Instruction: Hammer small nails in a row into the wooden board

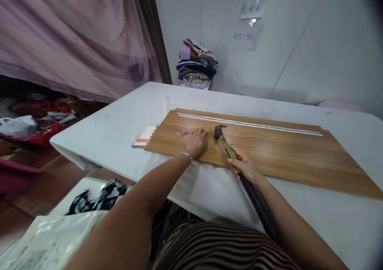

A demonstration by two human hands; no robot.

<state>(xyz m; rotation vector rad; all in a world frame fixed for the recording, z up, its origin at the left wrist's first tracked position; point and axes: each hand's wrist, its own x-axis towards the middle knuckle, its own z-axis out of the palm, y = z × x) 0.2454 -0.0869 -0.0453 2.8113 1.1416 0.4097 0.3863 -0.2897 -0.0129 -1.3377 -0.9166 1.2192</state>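
A wooden board lies flat on the table, with two white printed strips along its far side. My left hand rests palm down on the board, fingers bent and close together; whatever is under the fingertips is hidden. Just left of it is a small pile of loose nails. My right hand is wrapped round the handle of a claw hammer. The rusty head is above the board, right of my left hand. A row of small dark points runs across the board beyond the handle.
The white table carries the board and a blurred-out item at its left end. Folded cloths are stacked by the back wall. At lower left is a plastic-covered surface with a black-and-white cloth.
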